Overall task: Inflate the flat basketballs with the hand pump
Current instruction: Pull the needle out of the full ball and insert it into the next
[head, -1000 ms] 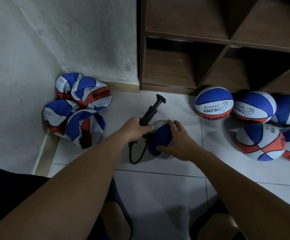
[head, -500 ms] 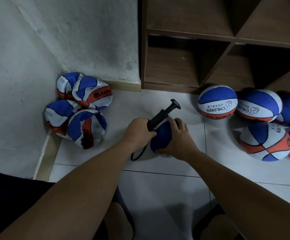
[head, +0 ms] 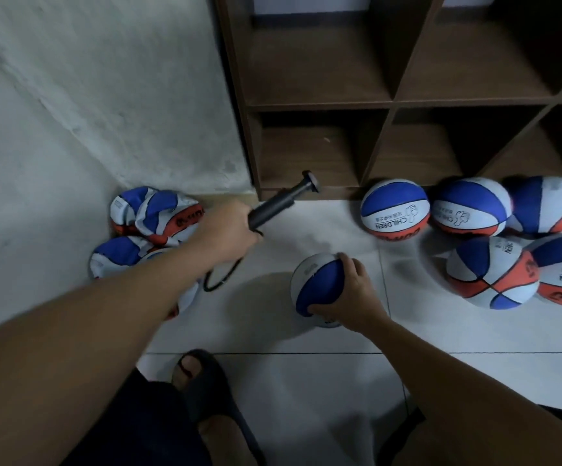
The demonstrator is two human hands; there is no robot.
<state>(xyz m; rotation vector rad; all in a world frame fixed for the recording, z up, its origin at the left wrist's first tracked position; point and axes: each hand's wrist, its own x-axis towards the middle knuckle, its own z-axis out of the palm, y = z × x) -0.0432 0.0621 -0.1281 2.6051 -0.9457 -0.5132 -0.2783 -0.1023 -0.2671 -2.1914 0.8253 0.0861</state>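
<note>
My left hand grips the black hand pump by its barrel, handle pointing up and right toward the shelf; its black hose loops down to the floor. My right hand holds a blue and white basketball on the tiled floor, apart from the pump. A pile of flat, crumpled basketballs lies in the left corner, partly behind my left forearm. Several round basketballs sit at the right in front of the shelf.
A dark wooden cubby shelf stands against the back wall with open compartments. White walls meet at the left corner. My foot in a dark sandal rests on the white floor tiles near the bottom centre.
My left hand has pulled the pump up and to the left, away from the ball, with the hose trailing. The right hand keeps the ball, now clear of the pump. The camera view has risen.
</note>
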